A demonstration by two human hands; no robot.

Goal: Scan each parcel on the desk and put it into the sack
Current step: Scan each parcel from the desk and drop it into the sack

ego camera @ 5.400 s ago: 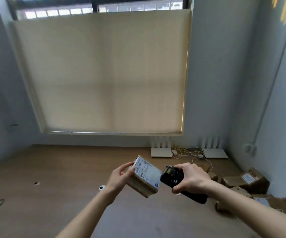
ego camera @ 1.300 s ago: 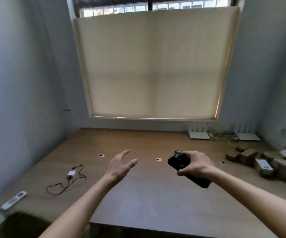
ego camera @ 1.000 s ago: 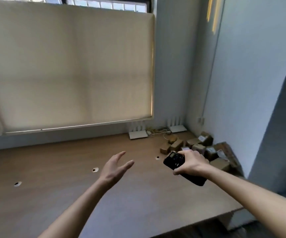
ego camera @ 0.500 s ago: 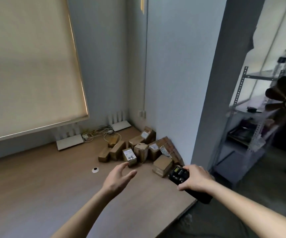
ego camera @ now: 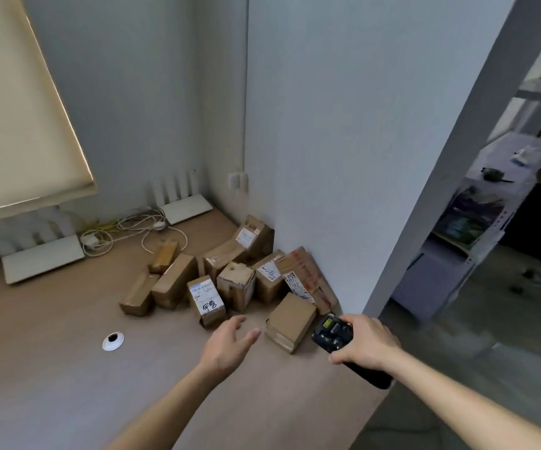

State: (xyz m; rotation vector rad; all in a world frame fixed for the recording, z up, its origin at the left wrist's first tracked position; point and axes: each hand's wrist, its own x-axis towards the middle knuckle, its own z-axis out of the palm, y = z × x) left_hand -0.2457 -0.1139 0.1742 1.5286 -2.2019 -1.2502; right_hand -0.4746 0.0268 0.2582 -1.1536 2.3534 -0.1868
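Several small brown cardboard parcels [ego camera: 235, 284] lie in a heap on the wooden desk [ego camera: 51, 368], against the right wall. One with a white label and black handwriting [ego camera: 206, 300] stands nearest my left hand. A plain flat parcel [ego camera: 290, 321] lies between my two hands. My left hand [ego camera: 228, 344] hovers just in front of the heap, fingers spread and holding nothing. My right hand [ego camera: 365, 341] grips a black handheld scanner [ego camera: 331, 332], its head pointing toward the plain parcel. No sack is in view.
Two white routers [ego camera: 43, 259] [ego camera: 186, 207] and tangled cables [ego camera: 126, 230] sit at the back of the desk under a roller blind. A white cable grommet [ego camera: 112, 341] is set in the desk. Past the desk's right edge, a doorway opens onto metal shelving [ego camera: 467, 222].
The labelled parcel my left hand held earlier is gone. The view swung from the desk's left side to the right corner, and both hands now sit closer to the heap.
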